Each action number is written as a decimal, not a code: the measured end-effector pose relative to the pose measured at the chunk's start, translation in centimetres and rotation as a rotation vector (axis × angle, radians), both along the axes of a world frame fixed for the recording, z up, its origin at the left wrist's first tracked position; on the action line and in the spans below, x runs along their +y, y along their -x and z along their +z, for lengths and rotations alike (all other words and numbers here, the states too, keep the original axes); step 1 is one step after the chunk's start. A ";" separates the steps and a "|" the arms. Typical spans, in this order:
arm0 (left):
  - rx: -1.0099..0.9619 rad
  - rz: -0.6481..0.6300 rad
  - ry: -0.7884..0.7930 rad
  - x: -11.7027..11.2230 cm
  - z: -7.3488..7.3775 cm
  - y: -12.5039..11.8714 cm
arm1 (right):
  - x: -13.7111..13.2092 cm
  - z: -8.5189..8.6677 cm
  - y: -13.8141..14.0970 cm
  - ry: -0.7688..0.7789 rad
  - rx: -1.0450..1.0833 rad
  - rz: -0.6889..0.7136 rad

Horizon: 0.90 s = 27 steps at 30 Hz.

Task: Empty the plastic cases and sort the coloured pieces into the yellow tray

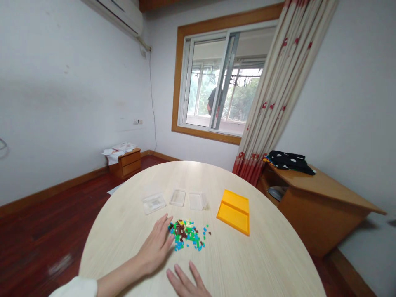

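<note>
A loose pile of small toy building bricks (187,234) in blue, green, brown and yellow is spread over the middle of the round table (266,264). My left hand (157,243) rests at the pile's left edge, fingers stretched out and close to the bricks. I cannot tell whether its fingertips touch them. Nearer to me, below the pile, my right hand (187,280) has its fingers spread and nothing in them; part of it is cut off by the frame's bottom edge.
Behind the pile are clear plastic boxes (177,198), and a yellow two-part tray (234,220) lies to their right. A wooden desk (321,206) with a dark cloth (289,161) stands at the right. Papers lie on a small cabinet (131,163) at the left.
</note>
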<state>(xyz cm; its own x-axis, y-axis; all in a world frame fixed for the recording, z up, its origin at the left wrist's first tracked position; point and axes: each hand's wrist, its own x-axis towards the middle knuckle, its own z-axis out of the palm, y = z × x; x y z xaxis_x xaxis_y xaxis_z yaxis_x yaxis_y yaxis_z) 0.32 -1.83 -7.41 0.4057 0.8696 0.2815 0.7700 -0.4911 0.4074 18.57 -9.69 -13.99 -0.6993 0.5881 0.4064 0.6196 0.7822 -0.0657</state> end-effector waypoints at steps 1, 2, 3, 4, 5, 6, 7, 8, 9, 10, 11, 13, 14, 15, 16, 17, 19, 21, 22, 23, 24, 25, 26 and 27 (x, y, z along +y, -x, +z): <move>0.012 -0.018 -0.009 -0.1 0.1 -0.1 | 0.4 1.3 -0.6 0.029 -0.033 0.010; 0.032 -0.039 -0.019 -0.3 0.2 -0.1 | 0.8 2.8 -1.2 0.094 -0.083 0.007; 0.059 -0.062 -0.024 -0.6 0.4 -0.1 | 1.2 4.4 -1.9 0.163 -0.105 -0.033; 0.090 -0.086 -0.022 -0.8 0.6 -0.1 | 1.6 5.8 -2.5 0.226 -0.103 -0.118; 0.124 -0.106 -0.011 -1.1 0.8 -0.1 | 2.1 7.0 -2.9 0.283 -0.100 -0.198; 0.157 -0.118 0.009 -1.3 1.0 -0.2 | 2.5 8.0 -3.3 0.323 -0.090 -0.288; 0.187 -0.122 0.034 -1.4 1.3 -0.3 | 3.0 8.6 -3.5 0.351 -0.076 -0.390; 0.214 -0.116 0.064 -1.4 1.5 -0.5 | 3.6 8.9 -3.6 0.373 -0.064 -0.485; 0.237 -0.105 0.095 -1.3 1.7 -0.8 | 4.1 9.1 -3.6 0.388 -0.054 -0.564; 0.256 -0.097 0.121 -1.1 1.9 -1.1 | 4.7 9.0 -3.6 0.396 -0.042 -0.621; 0.269 -0.092 0.140 -0.8 2.1 -1.4 | 5.2 8.9 -3.6 0.401 -0.030 -0.652; 0.282 -0.095 0.154 0.0 2.2 -2.2 | 6.3 8.6 -3.7 0.406 -0.004 -0.659; 0.280 -0.098 0.149 0.5 2.2 -2.6 | 6.8 8.5 -3.8 0.408 0.008 -0.648; 0.275 -0.104 0.140 1.0 2.1 -3.0 | 7.2 8.4 -3.8 0.408 0.018 -0.634; 0.266 -0.115 0.130 1.5 2.1 -3.3 | 7.6 8.4 -3.9 0.405 0.028 -0.616; 0.252 -0.131 0.120 2.1 2.1 -3.7 | 8.0 8.4 -3.9 0.401 0.036 -0.596; 0.226 -0.176 0.113 3.0 2.2 -4.3 | 8.8 8.5 -3.9 0.395 0.045 -0.549; 0.206 -0.226 0.116 3.9 2.3 -4.8 | 9.4 8.6 -3.9 0.398 0.037 -0.500; 0.196 -0.248 0.116 4.2 2.3 -4.9 | 9.7 8.7 -3.9 0.401 0.031 -0.479; 0.182 -0.266 0.113 4.6 2.3 -5.0 | 9.9 8.7 -3.9 0.403 0.027 -0.460; 0.163 -0.280 0.106 4.9 2.3 -5.1 | 10.2 8.7 -4.0 0.403 0.025 -0.443; 0.138 -0.291 0.096 5.2 2.3 -5.2 | 10.5 8.7 -4.0 0.402 0.028 -0.430; 0.107 -0.303 0.083 5.5 2.2 -5.3 | 10.7 8.6 -4.0 0.398 0.035 -0.421; 0.074 -0.314 0.071 5.8 2.1 -5.4 | 11.0 8.4 -4.1 0.389 0.046 -0.415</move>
